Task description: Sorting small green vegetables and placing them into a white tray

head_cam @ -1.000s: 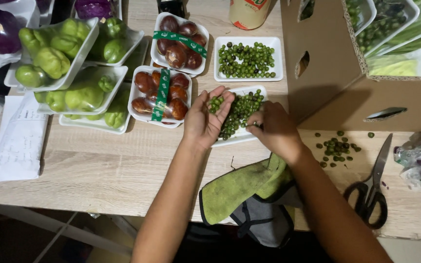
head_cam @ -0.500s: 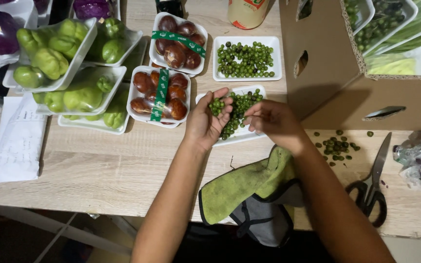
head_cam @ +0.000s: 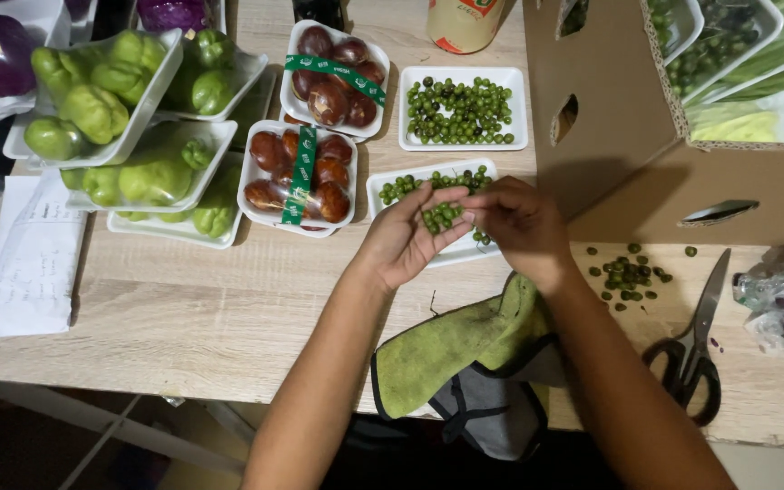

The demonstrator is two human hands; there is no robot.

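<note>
Green berries, small and round, sit cupped in my left hand (head_cam: 410, 238) at centre frame, palm tilted up over a white foam tray (head_cam: 383, 192) half filled with the same berries. My right hand (head_cam: 519, 222) meets it from the right, fingertips pinched at the left palm's edge, apparently picking at the cluster; exactly what the fingertips grip is too small to tell. Left hand: loosely cupped, holding berries. Right hand: pinching, not clenched.

Surroundings: a second tray of berries (head_cam: 463, 109) lies just above; banded trays of brown fruit (head_cam: 306, 172) to the left; a scatter of loose berries (head_cam: 626, 272) on the wooden table (head_cam: 183, 308) to the right, near the scissors (head_cam: 696, 345). Green cloth (head_cam: 455, 349) hangs at the table's near edge.

Risk, as I judge it: the cupped palm is shallow and tilted, so a tug from the right fingers could roll berries off, past the tray rim, onto the table or floor. Squeezing hard could crush them.
</note>
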